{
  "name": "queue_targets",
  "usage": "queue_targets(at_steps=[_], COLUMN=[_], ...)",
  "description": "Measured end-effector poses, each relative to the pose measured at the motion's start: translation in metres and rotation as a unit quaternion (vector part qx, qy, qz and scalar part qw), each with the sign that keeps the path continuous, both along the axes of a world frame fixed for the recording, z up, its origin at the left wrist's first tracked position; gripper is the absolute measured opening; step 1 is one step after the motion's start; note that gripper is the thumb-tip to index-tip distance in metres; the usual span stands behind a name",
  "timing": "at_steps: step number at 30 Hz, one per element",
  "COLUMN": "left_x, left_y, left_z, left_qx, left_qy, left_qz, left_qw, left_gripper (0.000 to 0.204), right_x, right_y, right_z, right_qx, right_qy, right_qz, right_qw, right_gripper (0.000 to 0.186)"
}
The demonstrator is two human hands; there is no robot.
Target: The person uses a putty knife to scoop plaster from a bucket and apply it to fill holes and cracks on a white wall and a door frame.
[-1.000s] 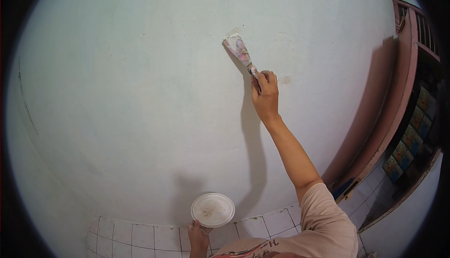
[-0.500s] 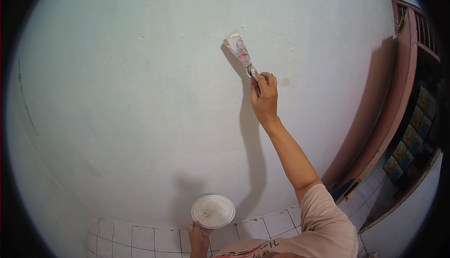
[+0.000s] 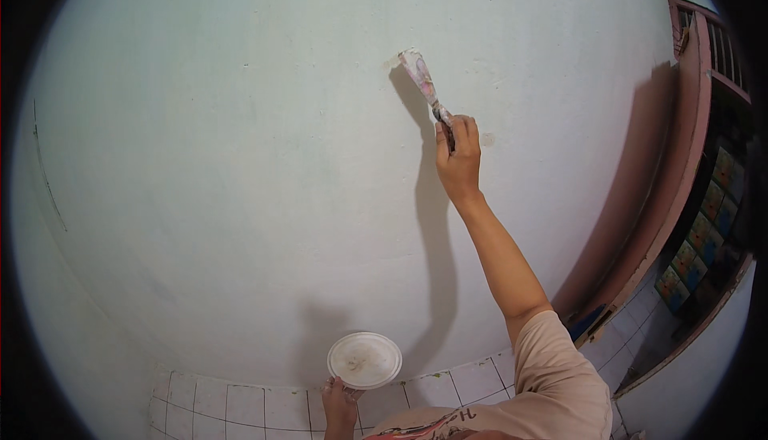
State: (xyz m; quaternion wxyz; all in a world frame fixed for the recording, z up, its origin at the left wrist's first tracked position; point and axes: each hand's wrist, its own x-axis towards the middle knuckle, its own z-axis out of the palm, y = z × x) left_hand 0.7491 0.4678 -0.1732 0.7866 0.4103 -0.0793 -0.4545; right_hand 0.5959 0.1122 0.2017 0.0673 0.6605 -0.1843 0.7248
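My right hand [image 3: 459,152] is wrapped round the handle of a putty knife [image 3: 420,78], raised at the end of my stretched arm. Its wide blade is smeared with white filler and meets the pale wall [image 3: 320,168] at its tip. Just left of the blade, a faint patch of filler shows on the wall. Low down, my left hand [image 3: 341,402] grips the edge of a round white lid [image 3: 365,360], held like a tray. A small smear of greyish filler lies on the lid. Some of the left fingers are hidden beneath it.
Pinkish tiles [image 3: 244,406] run along the foot of the wall. On the right stands a pink door frame [image 3: 680,184] with a barred opening above, and colourful pictures [image 3: 694,240] beyond it. Small pits and a round stain dot the wall.
My right hand has moved a little to the right with the putty knife, and the blade now looks narrower, turned more on edge. My left hand and the lid have hardly moved.
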Motion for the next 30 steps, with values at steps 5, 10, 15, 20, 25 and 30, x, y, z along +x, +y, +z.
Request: queue_targets(at_steps=[5,10,15,20,25,30], left_x=[-0.006,-0.007,-0.003,-0.003,0.003,-0.001], left_y=[0.000,0.003,-0.001,0.001,0.008,0.003], left_z=[0.008,0.013,-0.007,-0.001,0.008,-0.003], left_qx=[0.003,0.005,-0.004,-0.010,-0.004,-0.007], left_qy=[0.003,0.004,0.004,0.003,0.004,-0.002], left_qz=[0.003,0.003,0.001,-0.011,-0.001,-0.007], left_qw=[1.000,1.000,1.000,1.000,1.000,1.000], left_gripper=[0.029,0.029,0.030,0.030,0.029,0.030], right_x=[0.004,0.002,0.004,0.001,-0.012,-0.022], right_y=[-0.004,0.001,0.014,0.025,0.045,0.051], right_z=[0.002,-0.001,0.009,0.020,0.013,0.028], right_qx=[-0.009,-0.078,-0.016,-0.012,0.006,-0.001], right_qy=[0.014,0.034,0.016,0.041,0.067,0.058], right_qz=[0.013,-0.033,-0.026,-0.072,-0.101,-0.097], right_qw=[1.000,0.996,0.999,0.997,0.993,0.994], right_gripper=[0.020,0.018,0.024,0.021,0.018,0.017])
